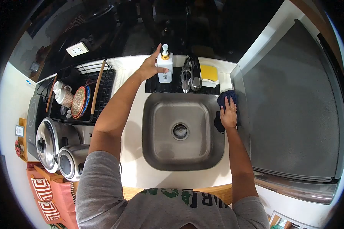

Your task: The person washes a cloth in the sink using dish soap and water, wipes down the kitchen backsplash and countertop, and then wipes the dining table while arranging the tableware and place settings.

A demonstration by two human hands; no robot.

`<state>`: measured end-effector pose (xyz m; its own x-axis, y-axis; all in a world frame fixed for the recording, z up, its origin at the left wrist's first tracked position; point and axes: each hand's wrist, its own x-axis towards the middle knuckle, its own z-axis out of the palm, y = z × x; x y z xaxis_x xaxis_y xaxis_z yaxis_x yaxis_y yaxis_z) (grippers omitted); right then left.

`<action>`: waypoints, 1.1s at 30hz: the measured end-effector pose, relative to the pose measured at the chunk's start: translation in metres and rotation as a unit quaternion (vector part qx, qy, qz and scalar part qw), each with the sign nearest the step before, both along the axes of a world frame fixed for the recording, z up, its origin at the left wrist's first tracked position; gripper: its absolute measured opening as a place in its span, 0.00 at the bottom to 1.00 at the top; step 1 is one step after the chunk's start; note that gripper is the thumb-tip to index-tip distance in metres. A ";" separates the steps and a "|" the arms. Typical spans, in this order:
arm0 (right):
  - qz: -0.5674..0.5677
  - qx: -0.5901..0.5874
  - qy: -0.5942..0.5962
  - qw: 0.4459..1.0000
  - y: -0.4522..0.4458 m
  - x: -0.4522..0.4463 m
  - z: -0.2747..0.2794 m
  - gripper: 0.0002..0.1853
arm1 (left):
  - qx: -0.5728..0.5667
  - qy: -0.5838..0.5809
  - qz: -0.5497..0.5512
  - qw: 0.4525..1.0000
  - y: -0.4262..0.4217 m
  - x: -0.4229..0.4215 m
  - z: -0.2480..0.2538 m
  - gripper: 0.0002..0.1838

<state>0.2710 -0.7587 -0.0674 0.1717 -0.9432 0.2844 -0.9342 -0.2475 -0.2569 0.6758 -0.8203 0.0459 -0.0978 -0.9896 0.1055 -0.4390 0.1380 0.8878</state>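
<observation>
My left hand (151, 69) is closed around a white pump bottle of dish soap (165, 76), thumb in front and fingers behind. The bottle stands upright on a black mat (151, 86) behind the sink (146, 131). At the sink's right back corner, my right hand (228, 114) holds a bunched dark blue cloth (226, 97) from above, its fingers over the fabric. Part of a dark cloth (218, 123) hangs over the sink's right rim. Between my hands stand a shiny faucet (195, 72) and a yellow sponge (209, 72).
On the left, a black dish rack (105, 91) holds cups (65, 97) and patterned plates (79, 102). A large lidded pot (49, 141) and a steel kettle (70, 162) stand nearer. A clear panel (240, 99) and a grey-topped appliance (294, 114) border the right side.
</observation>
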 end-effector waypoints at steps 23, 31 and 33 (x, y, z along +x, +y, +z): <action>0.001 -0.008 -0.007 1.000 0.000 0.000 -0.001 0.28 | 0.002 -0.005 -0.010 1.000 -0.008 0.002 -0.005 0.64; 0.005 -0.019 -0.006 1.000 -0.001 -0.001 -0.002 0.29 | -0.011 0.031 0.002 0.999 0.001 0.000 -0.014 0.70; -0.005 -0.003 -0.004 1.000 -0.001 0.000 -0.002 0.30 | -0.018 0.067 0.005 0.998 0.014 -0.003 -0.018 0.70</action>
